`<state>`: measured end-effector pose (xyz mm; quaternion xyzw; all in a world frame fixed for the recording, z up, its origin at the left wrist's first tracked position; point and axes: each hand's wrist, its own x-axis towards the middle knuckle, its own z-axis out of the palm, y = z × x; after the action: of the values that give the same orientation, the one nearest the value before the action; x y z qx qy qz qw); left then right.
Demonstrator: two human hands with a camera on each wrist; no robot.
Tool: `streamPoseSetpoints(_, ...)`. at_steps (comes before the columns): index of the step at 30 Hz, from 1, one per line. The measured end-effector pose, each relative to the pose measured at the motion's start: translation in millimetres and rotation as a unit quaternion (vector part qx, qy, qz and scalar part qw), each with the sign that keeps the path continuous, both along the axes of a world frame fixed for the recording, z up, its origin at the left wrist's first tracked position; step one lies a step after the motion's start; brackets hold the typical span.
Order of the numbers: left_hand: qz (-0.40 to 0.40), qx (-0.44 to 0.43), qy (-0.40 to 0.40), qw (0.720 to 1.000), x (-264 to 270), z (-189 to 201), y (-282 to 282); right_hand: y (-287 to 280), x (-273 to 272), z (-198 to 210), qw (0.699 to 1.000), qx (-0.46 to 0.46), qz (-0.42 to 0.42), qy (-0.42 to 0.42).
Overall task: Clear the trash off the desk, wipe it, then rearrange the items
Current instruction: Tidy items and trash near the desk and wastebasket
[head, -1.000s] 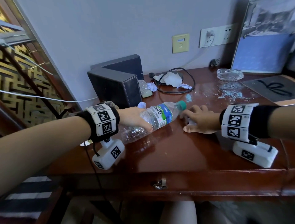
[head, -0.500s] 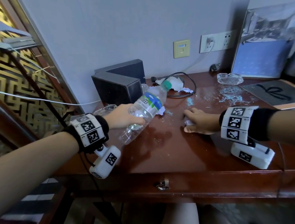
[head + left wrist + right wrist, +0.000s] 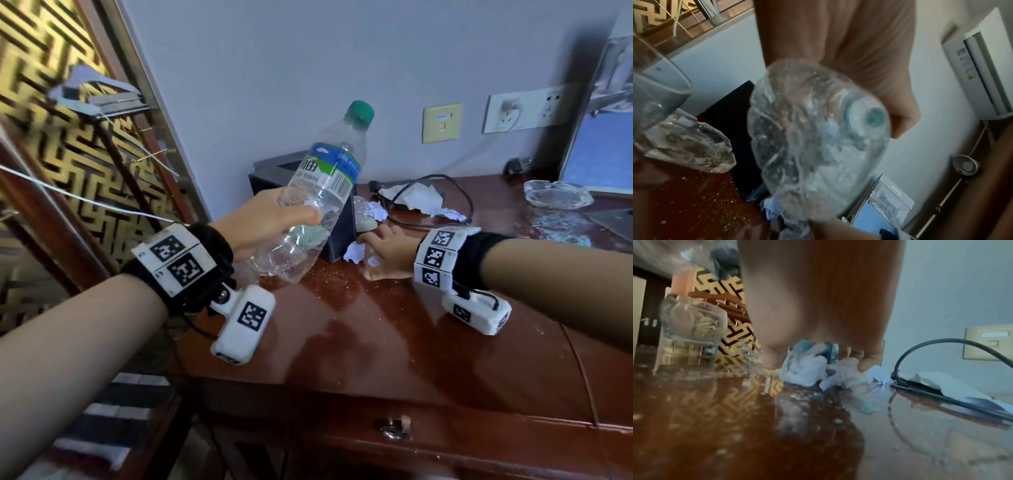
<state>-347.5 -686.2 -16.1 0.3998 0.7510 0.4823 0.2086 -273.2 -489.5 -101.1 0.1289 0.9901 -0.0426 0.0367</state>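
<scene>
My left hand grips an empty clear plastic bottle with a green cap and holds it nearly upright above the left end of the dark wooden desk. The left wrist view looks up at the bottle's base. My right hand lies low on the desk beside the black box. Its fingers and thumb close round a crumpled white paper, whose edge pokes out by the box.
More paper scraps and a white tissue lie inside a black cable loop at the back. A glass ashtray and blue crumbs are at the right. A drinking glass stands at the desk's left.
My left hand has lifted the bottle off the desk and tipped it from lying to nearly upright. My right hand has slid left and back, up to the paper by the black box.
</scene>
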Motion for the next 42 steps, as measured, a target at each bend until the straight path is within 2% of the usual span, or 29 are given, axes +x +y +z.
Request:
streamPoseSetpoints(4, -0.013, 0.013, 0.004, 1.000, -11.5, -0.6, -4.9, 8.5, -13.4, -3.3, 0.999, 0.018, 0.021, -0.028)
streamPoseSetpoints(9, -0.023, 0.020, -0.009, 1.000, -19.4, -0.3, -3.7, 20.2, -18.9, -9.5, 0.995, -0.050, 0.045, -0.079)
streamPoseSetpoints(13, -0.040, 0.005, -0.003, 0.999, -20.8, 4.4, -2.5, 24.3, -24.9, -12.6, 0.993, -0.052, 0.082, -0.059)
streamPoseSetpoints(18, -0.028, 0.008, -0.007, 1.000, -20.3, 3.5, -1.9, 16.7, -30.3, -12.8, 0.993, -0.036, 0.088, -0.068)
streamPoseSetpoints(26, -0.031, 0.044, -0.033, 0.998, -10.4, 15.5, -5.9, 10.6, -20.5, 0.4, 0.986, -0.116, 0.101, -0.070)
streamPoseSetpoints(31, -0.022, 0.076, -0.065, 0.995, -4.7, 18.1, -1.8, 18.0, 4.6, 10.4, 0.986, -0.142, 0.088, -0.012)
streamPoseSetpoints(38, -0.043, 0.085, -0.064, 0.993, 21.4, 24.5, 24.5, 33.5, 51.0, 43.3, 0.975, -0.171, 0.009, 0.139)
streamPoseSetpoints(42, -0.070, 0.089, -0.069, 0.991, 42.3, 26.8, 42.5, 43.6, 84.6, 45.5, 0.973, -0.176, -0.027, 0.144)
